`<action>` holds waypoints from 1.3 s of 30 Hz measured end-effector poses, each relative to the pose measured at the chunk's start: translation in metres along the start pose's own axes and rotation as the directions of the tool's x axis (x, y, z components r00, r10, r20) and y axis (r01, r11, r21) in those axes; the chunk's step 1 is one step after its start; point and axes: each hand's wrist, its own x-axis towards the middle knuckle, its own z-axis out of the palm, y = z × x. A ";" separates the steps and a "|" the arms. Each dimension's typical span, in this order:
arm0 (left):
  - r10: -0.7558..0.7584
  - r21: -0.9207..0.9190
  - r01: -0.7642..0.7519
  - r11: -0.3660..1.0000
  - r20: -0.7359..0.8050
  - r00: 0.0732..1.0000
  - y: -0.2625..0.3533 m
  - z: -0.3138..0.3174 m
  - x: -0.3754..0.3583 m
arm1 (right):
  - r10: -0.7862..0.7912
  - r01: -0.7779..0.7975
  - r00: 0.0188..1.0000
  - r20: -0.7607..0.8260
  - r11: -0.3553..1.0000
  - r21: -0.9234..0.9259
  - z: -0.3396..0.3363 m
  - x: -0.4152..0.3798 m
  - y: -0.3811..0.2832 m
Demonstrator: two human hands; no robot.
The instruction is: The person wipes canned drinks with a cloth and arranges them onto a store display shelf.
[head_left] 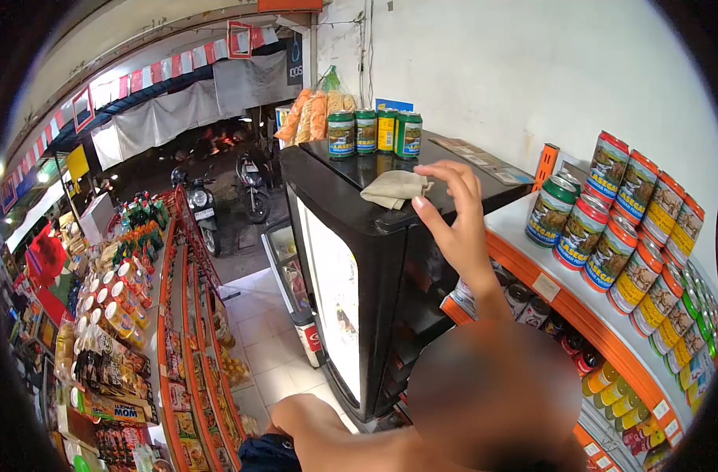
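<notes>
My right hand [455,203] reaches over the top of a black glass-door fridge [339,189]. Its thumb and fingers are spread apart, around the right end of a folded beige cloth [396,189] that lies near the fridge's front corner. Just behind the cloth, several green drink cans [365,131] stand in a row, one turned to its yellow side. At the bottom, a bare bent limb [311,421] shows beside dark blue fabric; my left hand's fingers are not visible. A round blur hides part of the scene below my right forearm.
On the right, a shelf with an orange edge [563,295] holds stacked cans [612,257], close to my right arm. Bagged snacks [315,114] stand behind the green cans. Left of the aisle runs a packed snack shelf [167,346]. Motorbikes [252,187] are parked outside.
</notes>
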 end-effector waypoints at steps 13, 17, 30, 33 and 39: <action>0.516 0.565 -0.362 0.741 -0.134 0.846 -0.012 0.012 -0.037 | -0.039 0.027 0.999 0.000 0.676 0.737 0.069 -0.069 -0.203; 0.447 0.460 -0.264 0.848 -0.353 0.822 -0.002 0.039 -0.032 | -0.065 -0.028 0.997 0.045 0.237 0.971 -0.082 -0.077 -0.146; 0.415 0.439 -0.191 0.878 -0.499 0.760 0.004 0.046 -0.049 | 0.239 -0.081 0.968 0.075 0.015 0.997 -0.141 -0.082 -0.159; 0.439 0.358 -0.254 0.899 -0.726 0.529 -0.006 0.067 -0.048 | 0.286 0.098 0.950 -0.122 0.098 0.990 -0.130 -0.073 -0.167; 0.593 0.555 -0.426 0.715 -0.159 0.789 -0.008 0.035 -0.035 | 0.139 0.164 0.975 -0.172 0.070 0.984 -0.134 -0.071 -0.172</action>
